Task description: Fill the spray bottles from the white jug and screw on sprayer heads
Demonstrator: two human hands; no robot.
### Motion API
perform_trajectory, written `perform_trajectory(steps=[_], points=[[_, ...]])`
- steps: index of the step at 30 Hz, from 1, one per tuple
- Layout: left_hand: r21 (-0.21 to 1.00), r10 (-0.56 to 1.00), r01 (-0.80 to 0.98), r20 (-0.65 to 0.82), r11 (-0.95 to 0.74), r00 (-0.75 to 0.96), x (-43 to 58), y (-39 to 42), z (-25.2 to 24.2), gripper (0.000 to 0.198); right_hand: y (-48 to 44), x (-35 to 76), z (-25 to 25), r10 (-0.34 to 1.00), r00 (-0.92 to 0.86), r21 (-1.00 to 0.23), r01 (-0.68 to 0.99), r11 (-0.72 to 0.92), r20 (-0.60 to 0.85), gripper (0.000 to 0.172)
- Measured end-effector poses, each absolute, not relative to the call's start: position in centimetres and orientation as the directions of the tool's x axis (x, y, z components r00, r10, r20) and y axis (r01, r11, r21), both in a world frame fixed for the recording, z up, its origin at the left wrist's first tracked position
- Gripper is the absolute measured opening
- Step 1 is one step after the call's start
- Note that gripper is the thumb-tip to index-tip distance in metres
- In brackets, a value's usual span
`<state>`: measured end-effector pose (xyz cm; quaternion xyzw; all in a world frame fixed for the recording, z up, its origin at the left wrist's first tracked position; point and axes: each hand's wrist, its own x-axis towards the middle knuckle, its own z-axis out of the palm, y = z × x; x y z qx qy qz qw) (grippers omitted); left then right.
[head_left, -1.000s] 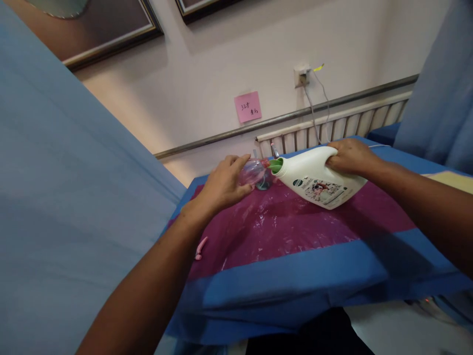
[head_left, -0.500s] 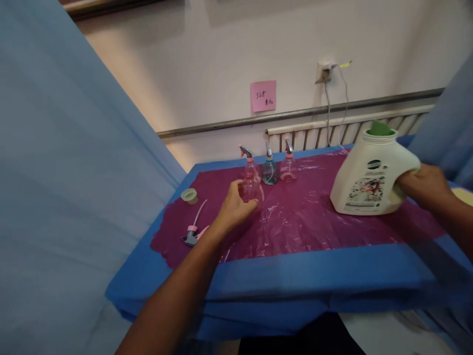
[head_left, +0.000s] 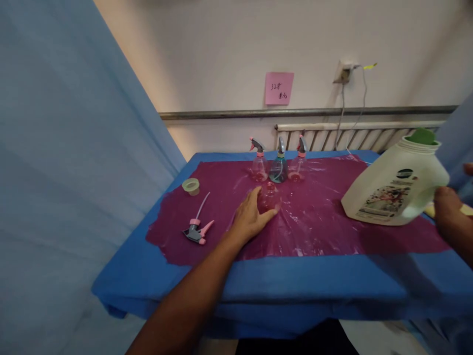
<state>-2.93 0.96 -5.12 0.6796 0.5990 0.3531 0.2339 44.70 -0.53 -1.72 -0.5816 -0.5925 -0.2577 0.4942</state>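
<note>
My left hand (head_left: 253,217) is wrapped round the side of a clear pink-tinted bottle (head_left: 271,197) with an uncovered neck, which stands on the purple plastic sheet (head_left: 229,180). At the right, a big cream jug (head_left: 397,180) with a printed label and something green in its mouth rests on the sheet. My right hand (head_left: 449,209) is beside the jug's handle, thumb and fingers apart, partly cut off by the picture edge. A loose grey-and-pink spray head (head_left: 195,230) with its tube lies left of my left hand. Near it sits a pale green cap (head_left: 191,186).
Behind the bottle stand two pink spray bottles (head_left: 259,167) (head_left: 297,165) and a teal one (head_left: 278,168). The blue-covered table (head_left: 295,276) meets a wall with a radiator (head_left: 321,135) and cords from a socket (head_left: 344,73). A blue curtain (head_left: 74,148) hangs at left.
My right hand has come out of the jug's handle and its fingers have spread. My left hand remains on the bottle, which is now nearer me, apart from the row behind. The view has shifted.
</note>
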Motion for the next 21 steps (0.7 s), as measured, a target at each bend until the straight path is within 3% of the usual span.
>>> perform_trajectory(steps=[4, 8, 15, 21], points=[[0.731, 0.966, 0.643, 0.251, -0.227, 0.056, -2.8, 1.1, -5.2, 0.096, -0.4, 34.7, 0.4, 0.390, -0.146, -0.114, 0.813, 0.570, 0.909, 0.060], [0.663, 0.970, 0.709, 0.179, -0.243, 0.165, -2.7, 1.0, -5.9, 0.094, 2.6, 25.7, -0.6, 0.496, -0.369, -0.207, 0.598, 0.774, 0.786, 0.056], [0.661, 0.964, 0.703, 0.203, -0.264, 0.171, -3.5, -0.7, -6.0, 0.092, 5.9, 20.9, -7.6, 0.700, -0.334, -0.534, 0.468, 0.704, 0.631, 0.070], [0.646, 0.905, 0.667, 0.412, -0.370, 0.104, -3.6, -1.4, -4.3, 0.051, 6.0, 22.6, -9.9, 0.751, -0.350, -0.616, 0.431, 0.660, 0.560, 0.082]])
